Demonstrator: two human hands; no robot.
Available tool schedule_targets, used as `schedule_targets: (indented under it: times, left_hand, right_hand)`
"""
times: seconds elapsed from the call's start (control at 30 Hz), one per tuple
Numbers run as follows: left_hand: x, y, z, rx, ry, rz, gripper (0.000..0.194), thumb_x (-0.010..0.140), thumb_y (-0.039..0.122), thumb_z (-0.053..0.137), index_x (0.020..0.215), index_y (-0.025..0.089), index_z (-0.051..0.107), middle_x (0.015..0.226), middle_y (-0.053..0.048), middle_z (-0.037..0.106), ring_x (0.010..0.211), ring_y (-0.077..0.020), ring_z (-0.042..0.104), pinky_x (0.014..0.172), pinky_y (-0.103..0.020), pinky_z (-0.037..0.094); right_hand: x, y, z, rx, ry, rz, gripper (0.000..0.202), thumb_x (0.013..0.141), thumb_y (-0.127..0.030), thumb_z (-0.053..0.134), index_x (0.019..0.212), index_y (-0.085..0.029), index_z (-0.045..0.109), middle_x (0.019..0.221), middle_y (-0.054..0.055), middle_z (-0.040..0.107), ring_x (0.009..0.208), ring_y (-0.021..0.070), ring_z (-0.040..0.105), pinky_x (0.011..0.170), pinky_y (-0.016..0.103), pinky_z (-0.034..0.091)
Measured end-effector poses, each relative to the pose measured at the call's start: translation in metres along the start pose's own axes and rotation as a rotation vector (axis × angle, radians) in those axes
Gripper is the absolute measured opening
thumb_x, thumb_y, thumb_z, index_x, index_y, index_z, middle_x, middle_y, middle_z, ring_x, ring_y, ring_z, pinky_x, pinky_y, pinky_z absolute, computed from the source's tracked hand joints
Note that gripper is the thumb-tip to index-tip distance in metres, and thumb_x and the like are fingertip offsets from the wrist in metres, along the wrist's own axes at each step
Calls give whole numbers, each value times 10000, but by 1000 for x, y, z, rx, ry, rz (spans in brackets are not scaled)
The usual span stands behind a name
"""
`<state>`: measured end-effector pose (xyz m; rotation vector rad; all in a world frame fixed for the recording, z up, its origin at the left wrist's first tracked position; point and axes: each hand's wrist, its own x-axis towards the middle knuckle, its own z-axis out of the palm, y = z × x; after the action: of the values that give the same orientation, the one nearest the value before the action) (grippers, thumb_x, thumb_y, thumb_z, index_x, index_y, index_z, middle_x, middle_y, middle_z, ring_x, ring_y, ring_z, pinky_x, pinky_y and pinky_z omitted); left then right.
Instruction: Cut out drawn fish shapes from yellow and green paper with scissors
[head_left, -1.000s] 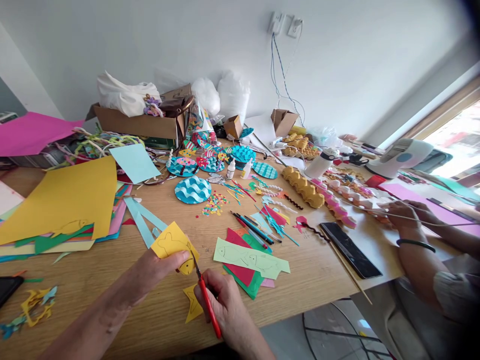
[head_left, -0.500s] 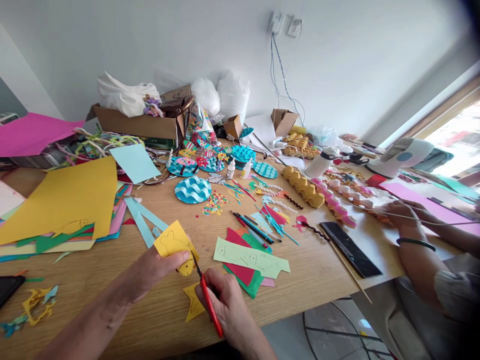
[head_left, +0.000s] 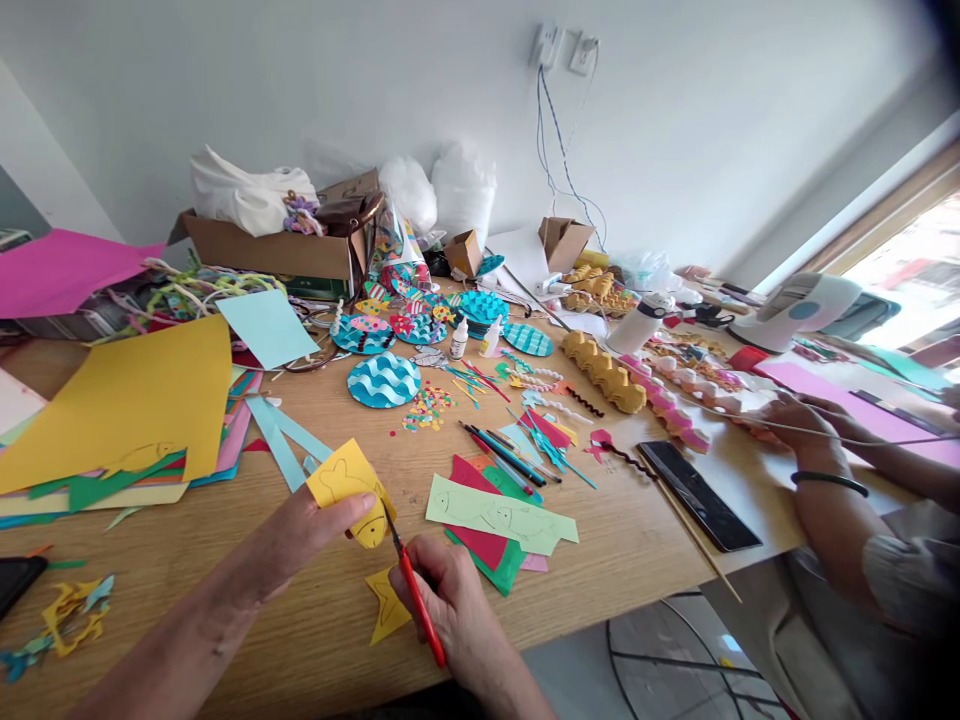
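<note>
My left hand [head_left: 334, 518] pinches a piece of yellow paper [head_left: 346, 474] with a fish drawn on it in dark line, thumb on top. In my right hand [head_left: 450, 590] is a pair of scissors [head_left: 421, 605] with red handles. Their blades meet the right edge of the yellow paper beside the fish's head. Under the scissors, a yellow paper scrap [head_left: 386, 610] with a drawn line lies on the table. Just right of my hands, a pale green paper strip [head_left: 502, 515] with fish outlines rests over red and green paper pieces.
Pens [head_left: 510, 460] and a black phone-like slab [head_left: 697, 497] lie to the right. Coloured sheets [head_left: 150, 400] are stacked at the left, near paper scraps [head_left: 75, 615]. Blue wavy discs [head_left: 383, 380] and glue bottles [head_left: 459, 340] stand behind. Another person's hands [head_left: 806, 425] work at the right.
Almost nothing differs. The view has shifted slightly; both hands, the yellow paper and the scissors keep nearly the same positions.
</note>
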<state>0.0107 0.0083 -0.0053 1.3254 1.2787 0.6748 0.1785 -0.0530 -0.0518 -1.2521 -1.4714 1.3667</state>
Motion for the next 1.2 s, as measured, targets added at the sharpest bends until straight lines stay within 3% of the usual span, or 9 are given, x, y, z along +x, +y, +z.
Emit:
schedule_targets:
  times: [0.2, 0.33, 0.5, 0.9, 1.2]
  left_hand:
    - [0, -3, 5, -48, 59, -5, 177, 699, 396, 569, 675, 221, 567, 647, 25, 565, 710, -200, 536, 660, -316, 446]
    - [0, -6, 9, -159, 24, -11, 221, 704, 414, 574, 625, 214, 524, 594, 43, 509, 573, -142, 445, 505, -263, 385]
    - [0, -8, 16, -210, 15, 7, 247, 730, 415, 565, 618, 201, 512, 578, 50, 488, 527, -115, 398, 453, -238, 331]
    - [-4, -10, 27, -248, 76, -27, 227, 716, 387, 588, 612, 205, 501, 535, 68, 484, 502, -107, 402, 458, -242, 325]
    - [-1, -12, 29, -270, 75, -6, 235, 717, 395, 597, 608, 202, 520, 576, 51, 498, 554, -122, 423, 479, -242, 361]
  right_hand:
    - [2, 9, 7, 216, -64, 113, 408, 856, -498, 566, 612, -198, 435, 456, -76, 410, 367, 70, 378, 369, 180, 265]
    - [4, 8, 12, 357, -75, 118, 483, 802, -625, 584, 625, -195, 452, 426, -84, 418, 341, 55, 332, 359, 172, 252]
    - [4, 5, 13, 421, -80, 117, 584, 728, -758, 562, 615, -194, 459, 393, -79, 419, 343, 55, 298, 373, 181, 245]
    - [4, -5, 17, 422, -18, 101, 594, 706, -767, 565, 628, -186, 464, 415, -81, 416, 337, 48, 322, 369, 170, 272]
    - [6, 4, 20, 425, 15, 61, 487, 820, -630, 555, 688, -162, 541, 438, -78, 409, 349, 51, 343, 353, 156, 283]
